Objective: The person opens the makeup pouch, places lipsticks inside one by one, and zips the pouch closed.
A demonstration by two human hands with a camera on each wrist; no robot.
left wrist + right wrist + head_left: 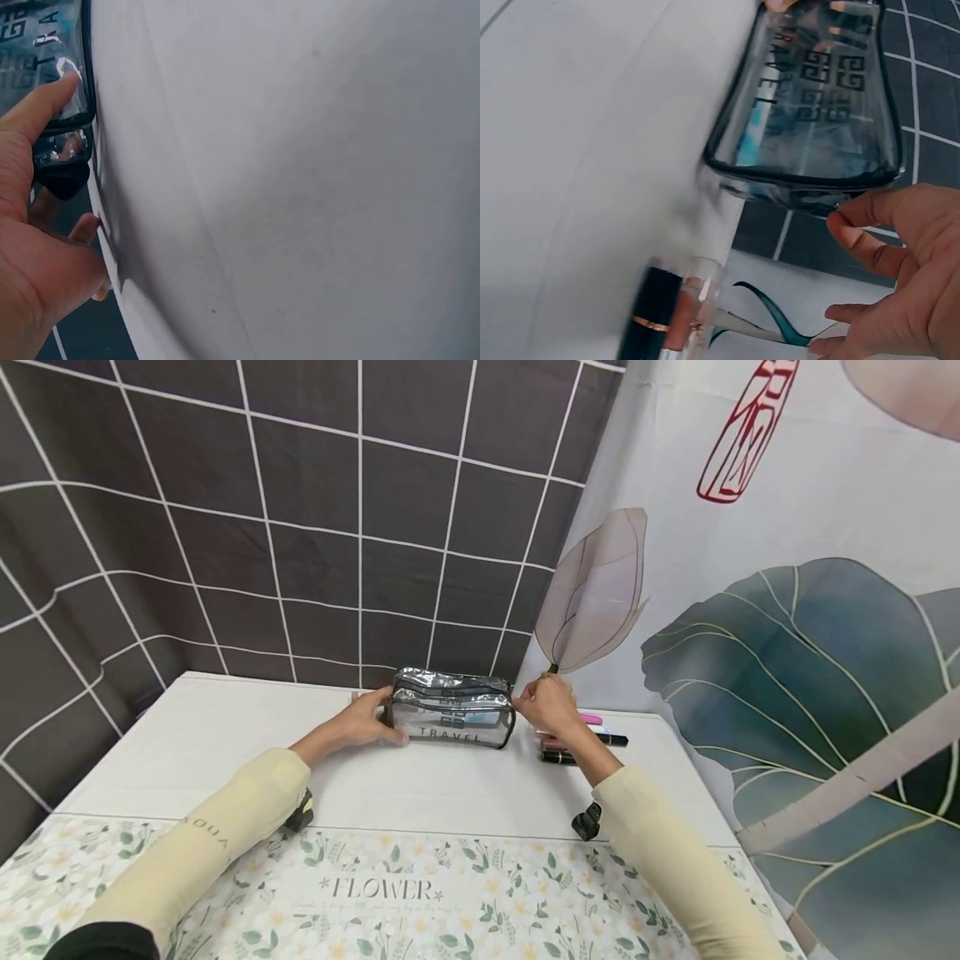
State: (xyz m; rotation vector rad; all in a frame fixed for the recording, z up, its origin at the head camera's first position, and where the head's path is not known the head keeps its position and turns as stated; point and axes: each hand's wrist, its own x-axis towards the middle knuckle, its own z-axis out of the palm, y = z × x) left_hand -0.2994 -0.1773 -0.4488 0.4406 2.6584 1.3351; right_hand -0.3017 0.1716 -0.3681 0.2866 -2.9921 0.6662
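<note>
A clear travel pouch point(450, 733) with black piping and the word TRAVEL stands at the back of the white table. Through its clear side a blue-and-white item point(750, 139) shows. My left hand point(363, 720) holds the pouch's left end. In the left wrist view, that thumb point(56, 101) lies on the front panel and the other fingers are partly hidden behind the end. At the opposite end, my right hand point(551, 703) pinches the pouch's upper edge between thumb and index finger; the pinched bit itself is mostly covered by the fingertips.
Several makeup tubes lie right of the pouch, partly under my right forearm, among them a black tube point(613, 740) and a pink one point(591, 719). A floral mat point(390, 935) covers the table's near part. Dark grid-patterned cloth point(315, 560) rises behind the table, and a leaf-print curtain point(675, 527) at right.
</note>
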